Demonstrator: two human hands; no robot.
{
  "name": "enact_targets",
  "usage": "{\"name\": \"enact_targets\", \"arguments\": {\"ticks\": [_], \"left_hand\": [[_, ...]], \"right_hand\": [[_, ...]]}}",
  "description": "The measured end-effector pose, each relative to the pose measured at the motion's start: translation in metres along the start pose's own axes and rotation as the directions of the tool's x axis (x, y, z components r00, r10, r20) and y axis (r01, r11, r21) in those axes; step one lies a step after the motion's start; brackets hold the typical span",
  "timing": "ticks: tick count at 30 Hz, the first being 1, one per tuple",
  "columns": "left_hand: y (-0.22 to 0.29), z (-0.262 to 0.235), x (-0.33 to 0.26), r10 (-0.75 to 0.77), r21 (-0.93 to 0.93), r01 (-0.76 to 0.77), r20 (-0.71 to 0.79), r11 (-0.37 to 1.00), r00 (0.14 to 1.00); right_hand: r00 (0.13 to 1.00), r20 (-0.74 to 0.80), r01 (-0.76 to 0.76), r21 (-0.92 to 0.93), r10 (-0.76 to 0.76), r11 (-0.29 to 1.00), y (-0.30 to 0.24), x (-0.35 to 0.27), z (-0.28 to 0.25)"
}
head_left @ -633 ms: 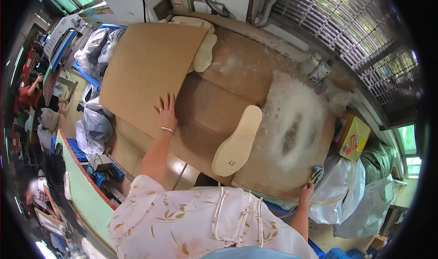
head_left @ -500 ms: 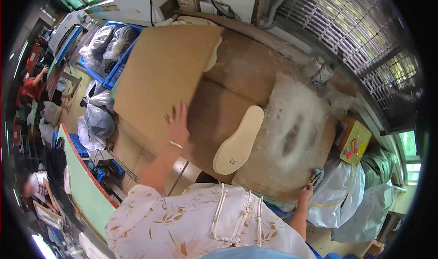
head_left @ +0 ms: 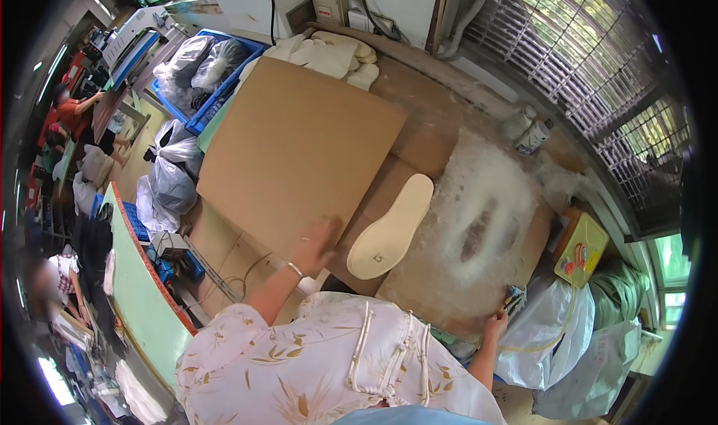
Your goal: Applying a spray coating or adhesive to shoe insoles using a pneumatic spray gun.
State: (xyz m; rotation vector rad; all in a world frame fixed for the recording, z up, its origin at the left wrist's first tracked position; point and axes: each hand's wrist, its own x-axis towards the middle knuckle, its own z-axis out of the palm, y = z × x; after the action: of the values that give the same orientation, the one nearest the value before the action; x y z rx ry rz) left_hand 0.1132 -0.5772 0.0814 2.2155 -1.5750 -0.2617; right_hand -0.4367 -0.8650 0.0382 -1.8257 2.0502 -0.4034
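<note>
My left hand [head_left: 318, 247] is spread against the near right edge of a large brown cardboard sheet [head_left: 295, 148], its fingertips slightly blurred. Just right of that hand, a cream shoe insole [head_left: 391, 229] lies slantwise on the brown work surface, a small dark mark on its heel. At the near right corner, my right hand [head_left: 495, 326] is closed round a small metal spray gun [head_left: 514, 299], only part of which shows. Between the insole and the spray gun, a whitish ring of residue [head_left: 486, 200] coats the surface.
More cream pieces [head_left: 329, 54] are stacked behind the cardboard. Two bottles [head_left: 532, 137] stand by the barred window. A yellow can [head_left: 581, 247] with a thin hose and plastic bags [head_left: 550, 328] sit at right. Left are a blue crate [head_left: 196, 122], bagged goods, a green-topped table [head_left: 146, 298] and other people.
The cardboard sheet has come down flatter and further right, uncovering the cream stack behind it. My left hand has moved right and nearer me. My right hand keeps its grip on the spray gun.
</note>
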Motion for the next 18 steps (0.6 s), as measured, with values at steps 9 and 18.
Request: {"name": "enact_targets", "arguments": {"ticks": [9,18], "left_hand": [[-0.137,-0.048,-0.020,-0.901,-0.907,0.198,0.301,-0.372,-0.312],[-0.134,-0.058,-0.002,-0.906,-0.903,0.313,0.157,-0.293,-0.394]], "right_hand": [[0.999,0.016,-0.049,-0.020,0.050,0.999,-0.014,-0.001,-0.004],[0.995,-0.010,-0.099,-0.163,0.098,0.982,-0.013,0.005,0.005]]}}
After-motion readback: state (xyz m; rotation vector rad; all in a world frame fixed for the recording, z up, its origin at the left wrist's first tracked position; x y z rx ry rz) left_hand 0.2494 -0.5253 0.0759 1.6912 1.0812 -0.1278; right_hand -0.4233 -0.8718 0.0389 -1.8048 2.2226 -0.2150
